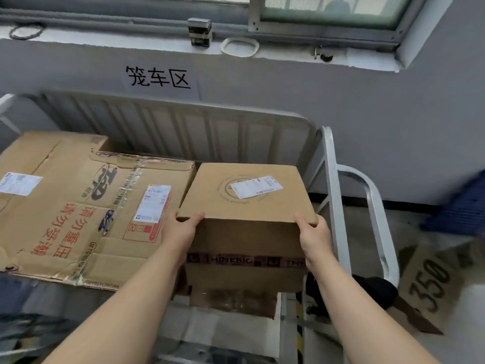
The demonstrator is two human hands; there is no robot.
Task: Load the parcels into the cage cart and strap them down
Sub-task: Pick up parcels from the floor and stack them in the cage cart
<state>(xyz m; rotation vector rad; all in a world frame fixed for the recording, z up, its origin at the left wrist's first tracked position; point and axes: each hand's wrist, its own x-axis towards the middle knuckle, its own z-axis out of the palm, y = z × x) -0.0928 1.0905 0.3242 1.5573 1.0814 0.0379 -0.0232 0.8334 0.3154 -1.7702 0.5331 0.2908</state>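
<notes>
While you carry the parcel (246,200) between both hands, hold it level. Your left hand (181,232) grips the near left top corner and your right hand (313,235) grips the near right top corner. Each thumb lies over the lid edge, and the fingers wrap round the side. The parcel sits inside the cage cart (183,122), just beyond your knuckles. A large flat carton (86,206) lies immediately left of your left hand, and the cart side rail (333,185) stands just right of your right hand. Lower the parcel straight down into that gap. Guard your left fingers against the carton. The parcel probably rests on a darker box (233,302) beneath your wrists, but the contact is hidden. Push it toward the rear bars before you release.
</notes>
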